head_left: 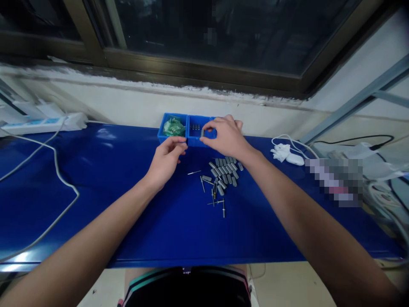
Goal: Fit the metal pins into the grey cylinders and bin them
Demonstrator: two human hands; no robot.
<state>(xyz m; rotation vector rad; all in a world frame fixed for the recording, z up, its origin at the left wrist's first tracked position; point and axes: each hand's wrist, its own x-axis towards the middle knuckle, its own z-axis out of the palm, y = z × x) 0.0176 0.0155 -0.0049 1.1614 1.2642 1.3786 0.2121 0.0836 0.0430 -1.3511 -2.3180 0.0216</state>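
Note:
My right hand (225, 135) reaches over the right blue bin (200, 137) at the back of the blue table (96, 192) and pinches a small grey metal sleeve (202, 132) between thumb and forefinger. My left hand (166, 158) rests just in front of the left blue bin (172, 128), fingers curled and pinched together; what they hold is too small to make out. A pile of grey metal sleeves (226, 168) and several thin rivet pins (214, 194) lie on the table between my forearms.
The left bin holds green packets (173, 126). A white power strip (44, 121) and its cable (60, 179) lie at the left. A white cloth and mouse-like object (287, 154) with cables sit at the right. A window sill and wall run behind the table.

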